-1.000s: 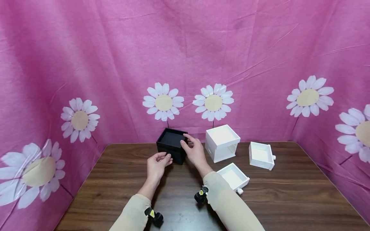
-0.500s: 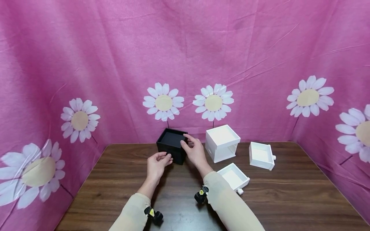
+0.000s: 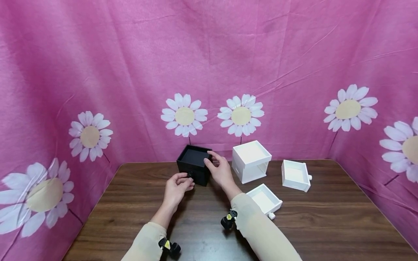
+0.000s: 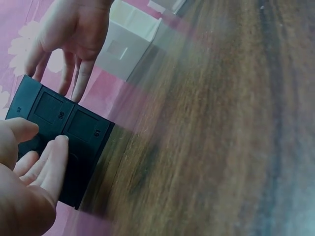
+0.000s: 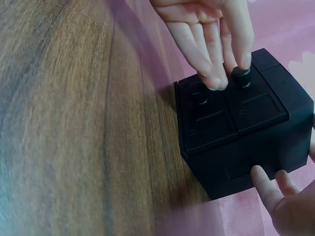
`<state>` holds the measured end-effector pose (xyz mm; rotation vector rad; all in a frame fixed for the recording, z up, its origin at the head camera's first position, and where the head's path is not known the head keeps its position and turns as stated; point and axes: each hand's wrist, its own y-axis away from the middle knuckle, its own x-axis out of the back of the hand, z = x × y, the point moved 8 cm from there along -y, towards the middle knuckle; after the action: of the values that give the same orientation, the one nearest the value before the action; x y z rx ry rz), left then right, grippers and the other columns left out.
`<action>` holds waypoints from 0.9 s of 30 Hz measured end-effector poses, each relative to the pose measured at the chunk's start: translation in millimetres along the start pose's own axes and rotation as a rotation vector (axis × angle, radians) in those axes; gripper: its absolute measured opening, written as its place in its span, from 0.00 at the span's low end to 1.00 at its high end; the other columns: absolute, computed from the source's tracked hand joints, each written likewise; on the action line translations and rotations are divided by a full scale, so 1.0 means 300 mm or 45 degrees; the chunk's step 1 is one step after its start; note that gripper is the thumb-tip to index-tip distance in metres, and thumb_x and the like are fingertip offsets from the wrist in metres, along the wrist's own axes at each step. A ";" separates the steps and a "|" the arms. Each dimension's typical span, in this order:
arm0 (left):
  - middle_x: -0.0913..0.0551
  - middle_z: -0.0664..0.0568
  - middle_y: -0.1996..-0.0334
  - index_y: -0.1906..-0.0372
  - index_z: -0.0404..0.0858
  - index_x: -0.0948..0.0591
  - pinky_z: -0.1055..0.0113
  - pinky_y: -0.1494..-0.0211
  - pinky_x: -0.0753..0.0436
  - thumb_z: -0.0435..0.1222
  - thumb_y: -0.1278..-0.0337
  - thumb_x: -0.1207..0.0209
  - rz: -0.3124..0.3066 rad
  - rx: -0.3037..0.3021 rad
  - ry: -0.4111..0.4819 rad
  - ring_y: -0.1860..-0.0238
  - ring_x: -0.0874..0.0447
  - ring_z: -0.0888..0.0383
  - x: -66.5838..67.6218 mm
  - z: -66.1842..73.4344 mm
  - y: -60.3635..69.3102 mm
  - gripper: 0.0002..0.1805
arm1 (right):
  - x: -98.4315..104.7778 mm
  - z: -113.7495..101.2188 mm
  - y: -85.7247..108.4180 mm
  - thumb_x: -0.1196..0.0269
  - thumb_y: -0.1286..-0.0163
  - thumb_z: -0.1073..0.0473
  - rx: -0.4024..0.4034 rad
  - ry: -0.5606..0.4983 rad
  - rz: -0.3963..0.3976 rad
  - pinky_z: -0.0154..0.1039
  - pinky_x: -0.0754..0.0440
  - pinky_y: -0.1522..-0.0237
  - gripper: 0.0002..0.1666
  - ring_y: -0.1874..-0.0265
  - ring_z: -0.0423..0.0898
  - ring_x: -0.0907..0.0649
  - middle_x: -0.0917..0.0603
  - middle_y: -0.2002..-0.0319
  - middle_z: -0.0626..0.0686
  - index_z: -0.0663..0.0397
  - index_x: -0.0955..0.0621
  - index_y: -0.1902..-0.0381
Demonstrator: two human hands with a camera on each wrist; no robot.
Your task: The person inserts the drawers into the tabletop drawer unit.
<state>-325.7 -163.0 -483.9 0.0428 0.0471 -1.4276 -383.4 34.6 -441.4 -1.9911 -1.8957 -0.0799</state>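
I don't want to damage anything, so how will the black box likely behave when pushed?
The black box will probably keep its shape, as it looks flat-sided and rigid. Being boxy, it should slide, not roll. Its drawers could slip out if it tips toward their round knobs.

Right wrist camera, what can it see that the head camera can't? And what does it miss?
Right wrist view only: the lower knob on the black box and small marks on its drawer fronts.
Head view only: the white box, near white drawer and far white drawer.
Both: the black box, left grip, right grip, wooden table and pink cloth.
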 end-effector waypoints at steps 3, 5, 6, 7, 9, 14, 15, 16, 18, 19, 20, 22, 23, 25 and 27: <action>0.10 0.28 0.57 0.41 0.20 0.24 0.68 0.58 0.07 0.24 0.31 0.38 -0.008 -0.007 -0.013 0.64 0.06 0.53 0.000 0.004 0.009 0.18 | 0.006 -0.001 0.005 0.33 0.22 0.51 -0.018 0.012 -0.022 0.59 0.13 0.37 0.27 0.42 0.62 0.12 0.17 0.38 0.66 0.45 0.18 0.28; 0.10 0.29 0.57 0.42 0.20 0.23 0.68 0.58 0.07 0.24 0.30 0.38 0.002 -0.007 -0.030 0.65 0.06 0.54 0.008 0.013 0.016 0.17 | 0.005 -0.004 0.010 0.33 0.21 0.50 -0.025 0.020 -0.055 0.59 0.13 0.37 0.28 0.40 0.62 0.13 0.18 0.36 0.65 0.44 0.19 0.26; 0.10 0.30 0.58 0.42 0.21 0.23 0.68 0.58 0.07 0.24 0.30 0.38 0.010 -0.001 -0.035 0.65 0.06 0.54 0.013 0.016 0.019 0.16 | 0.005 -0.005 0.012 0.33 0.21 0.50 -0.029 0.021 -0.072 0.59 0.13 0.37 0.29 0.39 0.62 0.14 0.18 0.35 0.65 0.43 0.20 0.25; 0.10 0.30 0.59 0.43 0.21 0.23 0.68 0.58 0.07 0.24 0.30 0.38 0.017 0.001 -0.041 0.65 0.06 0.53 0.019 0.020 0.021 0.16 | 0.005 -0.007 0.014 0.33 0.21 0.50 -0.030 0.017 -0.088 0.59 0.13 0.37 0.29 0.38 0.62 0.14 0.18 0.35 0.65 0.43 0.21 0.25; 0.09 0.32 0.60 0.44 0.22 0.22 0.68 0.59 0.07 0.24 0.30 0.38 0.031 0.006 -0.054 0.65 0.07 0.53 0.030 0.025 0.026 0.14 | 0.009 -0.011 0.021 0.34 0.20 0.50 -0.023 0.008 -0.112 0.58 0.12 0.39 0.30 0.38 0.62 0.14 0.18 0.34 0.64 0.45 0.22 0.24; 0.09 0.38 0.63 0.48 0.21 0.20 0.67 0.59 0.07 0.24 0.28 0.38 0.004 0.030 -0.044 0.66 0.07 0.55 0.031 0.027 0.035 0.11 | 0.044 -0.025 0.032 0.34 0.21 0.55 0.024 -0.011 -0.091 0.58 0.14 0.36 0.28 0.38 0.61 0.13 0.15 0.36 0.64 0.54 0.20 0.27; 0.09 0.38 0.63 0.48 0.21 0.19 0.66 0.59 0.07 0.24 0.28 0.39 -0.007 0.031 -0.043 0.66 0.08 0.55 0.029 0.028 0.037 0.10 | 0.051 -0.029 0.035 0.34 0.21 0.56 0.037 -0.007 -0.084 0.58 0.15 0.34 0.26 0.38 0.61 0.13 0.14 0.37 0.64 0.56 0.19 0.29; 0.09 0.38 0.63 0.49 0.21 0.19 0.65 0.58 0.07 0.24 0.28 0.39 -0.019 0.033 -0.046 0.66 0.08 0.56 0.026 0.029 0.039 0.10 | 0.056 -0.032 0.039 0.34 0.21 0.57 0.046 -0.004 -0.083 0.58 0.16 0.32 0.25 0.39 0.61 0.13 0.13 0.38 0.64 0.57 0.18 0.30; 0.09 0.37 0.63 0.49 0.21 0.18 0.63 0.57 0.06 0.24 0.27 0.39 -0.046 0.031 -0.060 0.66 0.08 0.56 0.019 0.030 0.045 0.10 | 0.063 -0.038 0.048 0.34 0.22 0.58 0.060 -0.003 -0.090 0.58 0.16 0.32 0.23 0.39 0.60 0.12 0.12 0.39 0.63 0.59 0.17 0.33; 0.09 0.36 0.62 0.49 0.20 0.18 0.62 0.57 0.06 0.25 0.27 0.40 -0.060 0.027 -0.072 0.66 0.08 0.55 0.015 0.031 0.048 0.10 | 0.065 -0.042 0.054 0.34 0.22 0.58 0.069 0.005 -0.095 0.58 0.16 0.32 0.21 0.40 0.60 0.12 0.12 0.40 0.63 0.59 0.16 0.35; 0.09 0.35 0.61 0.49 0.20 0.18 0.61 0.56 0.06 0.25 0.27 0.40 -0.076 0.021 -0.084 0.66 0.08 0.55 0.010 0.032 0.051 0.10 | 0.067 -0.045 0.061 0.34 0.22 0.58 0.077 0.011 -0.100 0.58 0.16 0.33 0.20 0.41 0.60 0.11 0.11 0.41 0.63 0.59 0.15 0.36; 0.09 0.31 0.59 0.48 0.19 0.18 0.58 0.55 0.06 0.25 0.26 0.40 -0.112 -0.003 -0.110 0.64 0.08 0.53 -0.003 0.036 0.059 0.11 | 0.070 -0.050 0.072 0.35 0.22 0.59 0.083 0.013 -0.106 0.58 0.15 0.33 0.18 0.42 0.60 0.10 0.11 0.42 0.63 0.59 0.15 0.38; 0.09 0.30 0.58 0.48 0.19 0.18 0.57 0.54 0.06 0.25 0.26 0.40 -0.130 -0.012 -0.117 0.63 0.07 0.52 -0.010 0.038 0.061 0.11 | 0.072 -0.052 0.078 0.35 0.22 0.59 0.083 0.012 -0.108 0.58 0.15 0.33 0.18 0.43 0.59 0.10 0.11 0.42 0.62 0.59 0.14 0.39; 0.10 0.28 0.56 0.47 0.18 0.18 0.56 0.52 0.06 0.26 0.25 0.40 -0.165 -0.031 -0.131 0.61 0.07 0.50 -0.027 0.040 0.067 0.12 | 0.079 -0.056 0.088 0.35 0.22 0.60 0.082 0.007 -0.105 0.57 0.14 0.34 0.17 0.44 0.59 0.10 0.10 0.43 0.61 0.59 0.14 0.40; 0.11 0.26 0.54 0.46 0.18 0.19 0.55 0.50 0.06 0.26 0.25 0.40 -0.200 -0.042 -0.139 0.59 0.07 0.49 -0.043 0.040 0.073 0.13 | 0.087 -0.063 0.098 0.34 0.23 0.61 0.084 -0.003 -0.104 0.57 0.14 0.36 0.16 0.46 0.58 0.09 0.10 0.44 0.61 0.59 0.14 0.41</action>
<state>-305.6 -147.9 -471.0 -0.0677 -0.0164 -1.5834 -348.3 53.1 -423.0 -1.8711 -1.9555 -0.0369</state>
